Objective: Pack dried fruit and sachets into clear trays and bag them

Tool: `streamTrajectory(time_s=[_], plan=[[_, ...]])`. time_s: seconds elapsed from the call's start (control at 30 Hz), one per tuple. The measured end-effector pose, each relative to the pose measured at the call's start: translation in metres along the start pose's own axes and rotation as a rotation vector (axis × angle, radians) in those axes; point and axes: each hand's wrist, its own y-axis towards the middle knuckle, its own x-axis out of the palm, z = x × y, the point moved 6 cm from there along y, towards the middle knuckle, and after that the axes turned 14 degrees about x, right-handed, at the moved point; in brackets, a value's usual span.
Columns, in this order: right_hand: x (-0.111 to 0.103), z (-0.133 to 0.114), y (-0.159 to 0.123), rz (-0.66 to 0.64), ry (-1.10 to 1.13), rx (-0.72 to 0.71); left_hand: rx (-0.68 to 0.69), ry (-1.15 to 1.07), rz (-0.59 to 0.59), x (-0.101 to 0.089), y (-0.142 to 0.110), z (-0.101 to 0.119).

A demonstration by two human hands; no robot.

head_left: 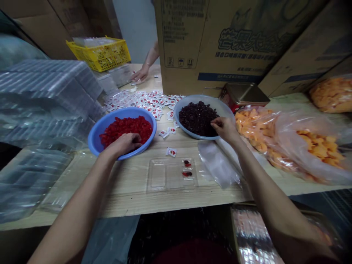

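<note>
Cartons (209, 44) crowd the back of the wooden surface (129, 194). The left grip (123, 144) rests on red candied fruit (129, 128) in a blue bowl (110, 120), and the right grip (224, 129) curls at dark dried fruit (196, 118) in a pale blue bowl (183, 105). Whether either is clenched on fruit stays hidden.

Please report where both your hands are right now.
Left hand on red dried fruit, blue bowl. Right hand on dark dried fruit, pale bowl. Plastic tray nearby.

The left hand (122, 143) and right hand (225, 129) are bare, as are their slim forearms (74, 209).
</note>
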Motion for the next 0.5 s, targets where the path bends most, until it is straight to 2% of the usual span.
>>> streamTrajectory(time_s=[0.07,0.13,0.2,0.27,0.33,0.4,0.47,0.5], plan=[[0.016,0.002,0.018,-0.026,-0.05,0.03,-0.008,0.037,-0.011,-0.001,-0.001,0.004],[0.026,0.001,0.023,-0.008,-0.037,0.016,-0.003,0.081,-0.009,-0.002,-0.003,0.011],[0.026,0.003,0.018,0.094,0.04,-0.015,0.033,0.099,0.001,-0.004,-0.003,0.016],[0.015,0.003,0.005,0.257,0.163,-0.053,0.061,0.082,0.063,-0.009,-0.003,0.017],[0.001,-0.001,-0.016,0.354,0.29,-0.095,0.049,0.048,0.225,-0.021,-0.006,0.014],[-0.011,-0.013,-0.045,0.341,0.386,-0.128,-0.002,0.035,0.507,-0.039,-0.016,0.016],[-0.02,-0.03,-0.08,0.268,0.473,-0.124,-0.035,0.028,0.802,-0.052,-0.035,0.034],[-0.022,-0.039,-0.1,0.216,0.521,-0.11,-0.015,0.006,0.881,-0.052,-0.044,0.052]])
